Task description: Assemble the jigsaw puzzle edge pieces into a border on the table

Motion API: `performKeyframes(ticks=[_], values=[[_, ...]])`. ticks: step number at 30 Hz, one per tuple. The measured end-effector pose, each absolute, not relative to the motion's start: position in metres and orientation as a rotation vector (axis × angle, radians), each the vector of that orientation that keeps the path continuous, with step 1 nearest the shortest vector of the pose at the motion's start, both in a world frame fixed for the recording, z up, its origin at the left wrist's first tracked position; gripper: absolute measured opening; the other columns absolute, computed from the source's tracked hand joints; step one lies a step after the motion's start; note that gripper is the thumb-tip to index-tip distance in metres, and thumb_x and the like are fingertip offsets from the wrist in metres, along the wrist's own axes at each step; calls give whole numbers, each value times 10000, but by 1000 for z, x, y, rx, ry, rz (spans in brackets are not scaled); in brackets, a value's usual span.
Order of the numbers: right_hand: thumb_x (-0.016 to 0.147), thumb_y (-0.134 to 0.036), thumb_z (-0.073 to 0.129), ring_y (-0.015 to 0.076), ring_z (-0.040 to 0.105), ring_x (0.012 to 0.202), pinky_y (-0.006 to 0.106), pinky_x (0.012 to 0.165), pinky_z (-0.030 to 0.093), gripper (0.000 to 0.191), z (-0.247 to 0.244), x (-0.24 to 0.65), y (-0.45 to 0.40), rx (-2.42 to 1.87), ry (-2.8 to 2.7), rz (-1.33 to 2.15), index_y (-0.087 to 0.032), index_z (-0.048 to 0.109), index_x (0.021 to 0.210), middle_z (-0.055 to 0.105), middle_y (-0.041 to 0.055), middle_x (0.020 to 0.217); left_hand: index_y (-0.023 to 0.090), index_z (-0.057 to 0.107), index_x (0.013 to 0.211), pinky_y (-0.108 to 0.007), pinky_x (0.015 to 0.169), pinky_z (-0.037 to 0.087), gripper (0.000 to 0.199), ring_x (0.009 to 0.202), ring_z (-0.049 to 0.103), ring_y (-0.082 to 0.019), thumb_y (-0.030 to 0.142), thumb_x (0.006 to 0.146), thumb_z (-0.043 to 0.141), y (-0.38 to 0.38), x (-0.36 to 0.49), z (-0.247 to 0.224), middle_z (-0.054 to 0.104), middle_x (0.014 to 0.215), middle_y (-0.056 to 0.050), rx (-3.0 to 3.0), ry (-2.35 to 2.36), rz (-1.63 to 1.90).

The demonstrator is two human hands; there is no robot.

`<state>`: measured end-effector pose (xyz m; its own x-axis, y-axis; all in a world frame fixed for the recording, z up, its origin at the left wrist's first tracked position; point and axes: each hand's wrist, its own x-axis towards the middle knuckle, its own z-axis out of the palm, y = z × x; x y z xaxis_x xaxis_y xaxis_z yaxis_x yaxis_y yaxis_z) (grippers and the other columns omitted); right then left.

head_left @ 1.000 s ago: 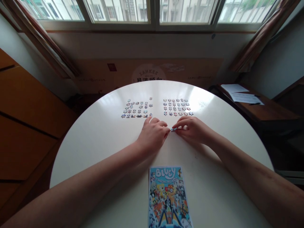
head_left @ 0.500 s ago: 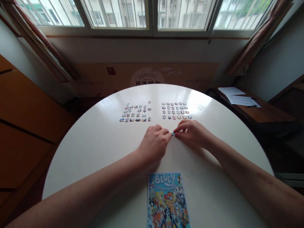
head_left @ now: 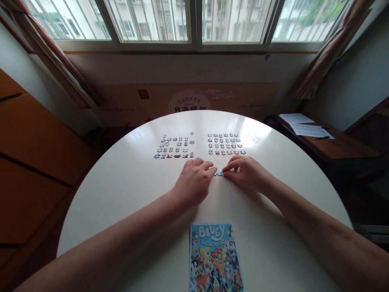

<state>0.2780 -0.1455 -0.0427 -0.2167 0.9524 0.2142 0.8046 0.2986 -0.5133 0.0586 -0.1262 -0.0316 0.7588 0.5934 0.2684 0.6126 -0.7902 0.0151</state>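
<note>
A small joined strip of light blue jigsaw puzzle pieces (head_left: 219,173) lies on the white table between my two hands. My left hand (head_left: 196,178) is closed at the strip's left end, its thumb and fingertips against the edge. From the other side, my right hand (head_left: 243,172) pinches the right end between thumb and forefinger. The fingertips partly cover both ends, so the strip's full length is hidden. Beyond the left hand, loose puzzle pieces (head_left: 177,156) lie spread in rows; a second block of pieces (head_left: 223,153) sits past the right hand.
A colourful picture sheet lettered "Bluey" (head_left: 215,259) lies near me on the round white table (head_left: 127,178). Papers (head_left: 313,130) and a dark pen rest on a brown side table (head_left: 343,148) to the right. A window stands behind.
My left hand has drawn slightly left, uncovering more of the joined pieces. My right hand stays at the right end. The view has tilted up a little.
</note>
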Motion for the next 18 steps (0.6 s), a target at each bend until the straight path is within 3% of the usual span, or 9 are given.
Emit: performKeyframes(ticks=[5, 18], values=[[844, -222, 695, 166, 651, 782, 286, 694, 522, 150, -39, 280, -146, -1564, -2051, 446, -244, 821, 923, 744, 38, 916, 163, 721, 1108, -457, 912, 437, 322, 1063, 581, -278, 63, 877, 520, -125, 56, -33, 711, 1178, -75, -2797, -1127, -439], [822, -224, 700, 164, 658, 771, 281, 685, 524, 132, -40, 281, -145, -1549, -2084, 446, -252, 822, 866, 743, 32, 896, 250, 757, 1030, -439, 888, 450, 250, 1060, 579, -265, 127, 901, 583, -128, 59, -35, 706, 1182, -44, -2841, -1118, -378]])
